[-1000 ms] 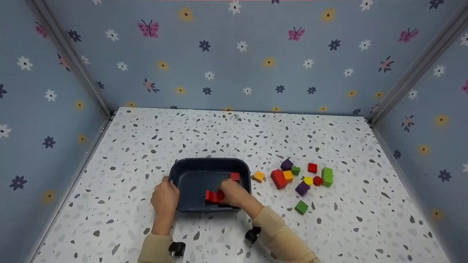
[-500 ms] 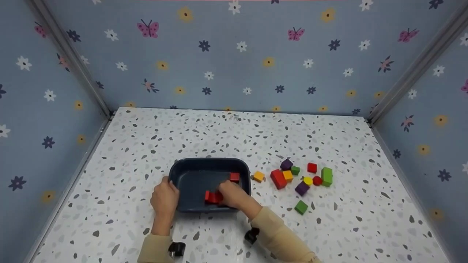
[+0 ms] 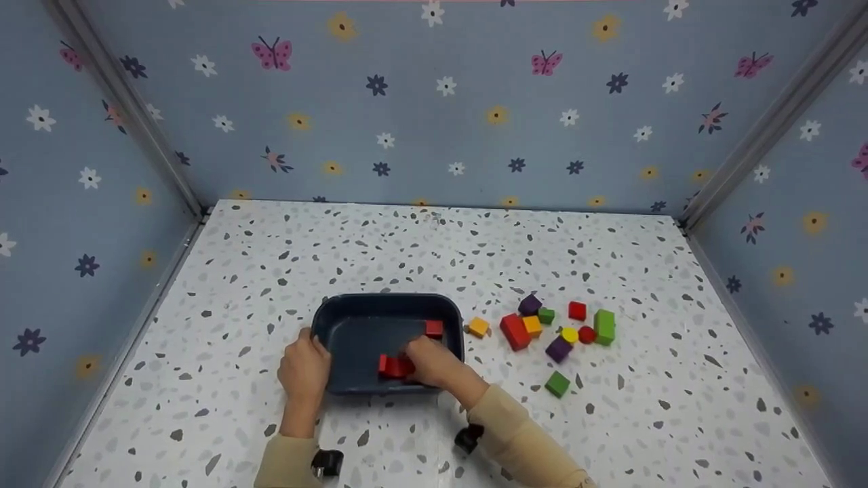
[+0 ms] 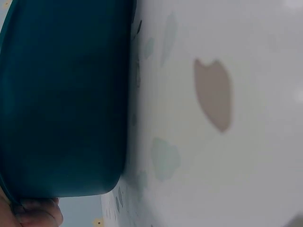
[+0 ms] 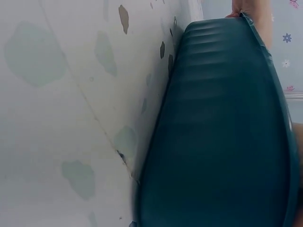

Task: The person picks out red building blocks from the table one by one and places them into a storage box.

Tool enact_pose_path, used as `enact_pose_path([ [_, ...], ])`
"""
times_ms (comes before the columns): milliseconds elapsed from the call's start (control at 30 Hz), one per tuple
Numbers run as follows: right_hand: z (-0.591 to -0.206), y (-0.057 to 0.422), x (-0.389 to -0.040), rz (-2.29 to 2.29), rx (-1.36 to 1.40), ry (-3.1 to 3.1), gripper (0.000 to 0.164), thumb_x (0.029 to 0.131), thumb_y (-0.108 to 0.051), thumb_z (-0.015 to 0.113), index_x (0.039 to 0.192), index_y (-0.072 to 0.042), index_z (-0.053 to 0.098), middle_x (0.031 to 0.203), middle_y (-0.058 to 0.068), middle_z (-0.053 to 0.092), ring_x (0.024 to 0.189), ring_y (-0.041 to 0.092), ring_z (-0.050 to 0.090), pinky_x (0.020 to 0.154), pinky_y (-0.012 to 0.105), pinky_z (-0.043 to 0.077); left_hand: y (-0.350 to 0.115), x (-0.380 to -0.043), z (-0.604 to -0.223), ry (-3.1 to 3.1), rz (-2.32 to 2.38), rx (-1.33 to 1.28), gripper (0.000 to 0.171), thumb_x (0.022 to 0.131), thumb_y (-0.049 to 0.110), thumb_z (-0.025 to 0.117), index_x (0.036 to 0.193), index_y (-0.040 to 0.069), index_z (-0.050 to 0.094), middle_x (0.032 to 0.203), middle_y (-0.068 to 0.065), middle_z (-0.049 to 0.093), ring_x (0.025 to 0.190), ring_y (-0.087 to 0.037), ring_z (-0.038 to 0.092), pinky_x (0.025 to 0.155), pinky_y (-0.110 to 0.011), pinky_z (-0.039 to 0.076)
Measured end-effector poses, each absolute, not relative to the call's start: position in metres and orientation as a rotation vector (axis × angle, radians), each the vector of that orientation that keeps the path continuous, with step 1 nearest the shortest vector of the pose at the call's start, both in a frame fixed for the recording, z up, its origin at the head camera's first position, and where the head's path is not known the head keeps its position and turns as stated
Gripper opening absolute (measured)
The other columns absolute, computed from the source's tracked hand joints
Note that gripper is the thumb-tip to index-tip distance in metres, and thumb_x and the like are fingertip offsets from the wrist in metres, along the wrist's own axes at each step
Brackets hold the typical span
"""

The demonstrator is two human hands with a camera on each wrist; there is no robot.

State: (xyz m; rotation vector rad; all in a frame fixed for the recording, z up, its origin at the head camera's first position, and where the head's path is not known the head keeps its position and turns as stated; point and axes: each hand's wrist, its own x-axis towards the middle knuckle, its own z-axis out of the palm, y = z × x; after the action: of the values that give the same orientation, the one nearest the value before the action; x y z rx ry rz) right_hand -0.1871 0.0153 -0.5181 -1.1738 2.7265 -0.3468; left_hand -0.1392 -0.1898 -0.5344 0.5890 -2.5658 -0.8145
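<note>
A dark blue rectangular tub [image 3: 359, 390] stands on the table in the head view. My left hand [image 3: 304, 369] grips its left rim, fingers outside the wall and thumb at the edge. The left wrist view shows the tub's outer side [image 4: 66, 104] and fingertips [image 4: 41, 215] at its far corner. Inside the tub, my right hand [image 3: 434, 362] reaches over the right wall and pinches a red block [image 3: 400, 368] near the front; the hand hides part of it. Another red block [image 3: 434, 329] lies by the tub's right wall. From the right wrist, the tub's outer wall [image 5: 218, 123] fills the view.
Right of the tub lie several loose blocks: an orange cube [image 3: 478, 328], a large red block [image 3: 515, 332], purple cubes [image 3: 559, 349], a yellow piece [image 3: 569, 335], a light green block [image 3: 604, 327] and a green cube [image 3: 557, 384]. Flowered panels [image 3: 441, 102] enclose the speckled table [image 3: 325, 251].
The red piece at my right fingertips has turned slightly in the tub. My left hand keeps its grip on the rim, and the loose blocks lie as before.
</note>
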Motion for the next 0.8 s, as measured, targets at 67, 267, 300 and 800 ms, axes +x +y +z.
enact_pose_path([
  [67, -0.517, 0.017, -0.186, -0.372, -1.184, 2.72, 0.026, 0.07, -0.019, 0.075, 0.091, -0.007, 0.065, 0.084, 0.002, 0.062, 0.076, 0.011, 0.057, 0.068, 0.024, 0.045, -0.19, -0.139, -0.534, -2.565, -0.815, 0.587, 0.019, 0.086, 0.006, 0.047, 0.098, -0.006, 0.057, 0.081, -0.031, 0.059, 0.065, -0.046, 0.057, 0.051, -0.054, 0.04],
  [267, -0.511, 0.024, -0.185, -0.432, -1.21, 2.725, 0.028, 0.076, -0.021, 0.07, 0.097, -0.003, 0.064, 0.092, 0.005, 0.063, 0.084, 0.016, 0.06, 0.073, 0.025, 0.046, -0.19, -0.139, -0.534, -2.562, -0.817, 0.583, 0.018, 0.086, 0.006, 0.048, 0.098, -0.005, 0.057, 0.08, -0.03, 0.06, 0.064, -0.045, 0.057, 0.051, -0.053, 0.041],
  [300, -0.51, 0.025, -0.185, -0.455, -1.212, 2.723, 0.028, 0.076, -0.021, 0.069, 0.097, -0.003, 0.064, 0.092, 0.006, 0.063, 0.083, 0.016, 0.06, 0.072, 0.024, 0.046, -0.19, -0.139, -0.534, -2.561, -0.817, 0.581, 0.018, 0.086, 0.005, 0.048, 0.097, -0.005, 0.057, 0.08, -0.03, 0.06, 0.064, -0.045, 0.057, 0.05, -0.053, 0.04],
  [800, -0.498, 0.046, -0.181, -0.859, -1.135, 2.725, 0.024, 0.08, -0.014, 0.066, 0.099, -0.002, 0.063, 0.09, 0.009, 0.063, 0.075, 0.011, 0.057, 0.065, 0.021, 0.046, -0.19, -0.139, -0.536, -2.543, -0.798, 0.572, 0.017, 0.085, 0.006, 0.048, 0.095, -0.006, 0.057, 0.077, -0.03, 0.059, 0.063, -0.046, 0.057, 0.051, -0.053, 0.04],
])
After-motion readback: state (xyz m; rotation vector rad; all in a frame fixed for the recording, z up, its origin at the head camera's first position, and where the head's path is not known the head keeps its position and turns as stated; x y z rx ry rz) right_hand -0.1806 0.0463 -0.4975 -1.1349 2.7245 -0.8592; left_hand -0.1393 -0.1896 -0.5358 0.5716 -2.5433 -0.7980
